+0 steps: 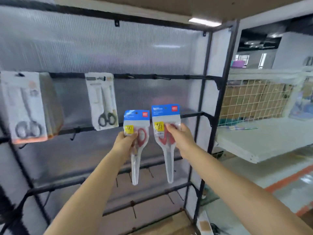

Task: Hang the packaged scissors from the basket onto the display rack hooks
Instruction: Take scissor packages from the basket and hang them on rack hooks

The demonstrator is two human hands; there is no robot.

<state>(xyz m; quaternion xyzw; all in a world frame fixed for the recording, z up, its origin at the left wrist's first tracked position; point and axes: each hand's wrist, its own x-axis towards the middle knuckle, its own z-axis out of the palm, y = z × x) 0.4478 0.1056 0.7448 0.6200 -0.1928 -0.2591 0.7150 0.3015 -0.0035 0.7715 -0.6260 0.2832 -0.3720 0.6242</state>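
Observation:
My left hand (126, 141) grips a pack of red-handled scissors (136, 146) with a blue header card, held upright in front of the black display rack (205, 114). My right hand (181, 138) grips a second, like pack (166, 133) a little higher and to the right. Both packs hang blade-down, below the upper rail's bare hooks (160, 77). Two packs of black-handled scissors hang on that rail: one (102, 100) at centre left, a stack of them (25, 107) at far left. The basket is out of view.
Lower rails carry several bare hooks (171, 197). A white shelf (254, 143) with a wire mesh basket (254, 99) of goods stands to the right. A cardboard box (169, 226) lies at the rack's foot. The floor at right has an orange line (288, 180).

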